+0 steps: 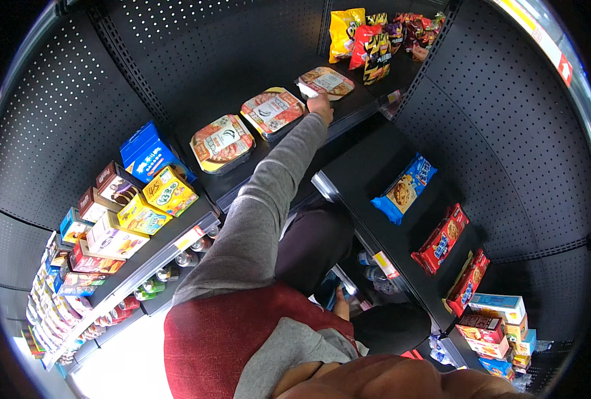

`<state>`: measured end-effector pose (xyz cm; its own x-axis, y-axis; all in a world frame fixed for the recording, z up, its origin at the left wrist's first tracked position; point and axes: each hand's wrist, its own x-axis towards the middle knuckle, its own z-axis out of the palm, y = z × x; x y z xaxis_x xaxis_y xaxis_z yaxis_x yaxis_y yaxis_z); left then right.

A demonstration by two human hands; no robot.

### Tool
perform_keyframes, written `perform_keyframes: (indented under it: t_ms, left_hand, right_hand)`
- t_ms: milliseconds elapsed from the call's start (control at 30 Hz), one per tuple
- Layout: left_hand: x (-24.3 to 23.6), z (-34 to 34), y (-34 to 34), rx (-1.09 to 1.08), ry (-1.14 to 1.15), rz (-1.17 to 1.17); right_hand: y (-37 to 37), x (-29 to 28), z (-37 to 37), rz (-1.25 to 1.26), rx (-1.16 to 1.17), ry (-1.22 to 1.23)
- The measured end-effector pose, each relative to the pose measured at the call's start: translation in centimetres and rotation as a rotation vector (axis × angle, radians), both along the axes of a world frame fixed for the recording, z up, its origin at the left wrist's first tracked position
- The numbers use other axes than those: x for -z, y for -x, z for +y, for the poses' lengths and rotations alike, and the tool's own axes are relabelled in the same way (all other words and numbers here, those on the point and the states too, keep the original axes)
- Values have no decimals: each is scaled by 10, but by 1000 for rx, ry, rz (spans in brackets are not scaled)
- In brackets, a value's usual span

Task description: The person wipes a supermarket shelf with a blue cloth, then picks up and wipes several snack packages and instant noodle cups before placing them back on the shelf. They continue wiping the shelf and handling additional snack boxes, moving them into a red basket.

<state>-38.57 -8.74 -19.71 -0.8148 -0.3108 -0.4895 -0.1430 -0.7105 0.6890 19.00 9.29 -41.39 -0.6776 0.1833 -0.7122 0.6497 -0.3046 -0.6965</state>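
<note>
My left hand [319, 106], in a grey sleeve, reaches far out to the shelf and is closed on the near edge of a sealed meal tray [328, 82]. A white patch shows by its fingers; I cannot tell what it is. Two similar trays, a middle one [273, 112] and a left one [223, 142], sit in a row beside it. Low between my legs, my right hand [340, 304] is partly hidden, its fingers curled next to something dark blue and white that I cannot make out.
Snack bags [368, 43] stand right of the trays. Snack boxes [155, 173] crowd the left shelf, with cans [187, 257] beneath. On the right shelf [358, 156] lie a blue cookie pack [405, 188] and red cookie packs [442, 238]. A perforated back panel [229, 46] rises behind.
</note>
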Motion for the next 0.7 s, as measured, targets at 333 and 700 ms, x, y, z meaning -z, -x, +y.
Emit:
perform_keyframes:
  t_ms: [333,700]
  left_hand:
    - [24,5,2,180,828,-2]
    - [-2,23,-60,-86,1315,296]
  right_hand:
    - [3,-11,-6,34,18,-18]
    - [10,-67,-19,-55,-22,-162]
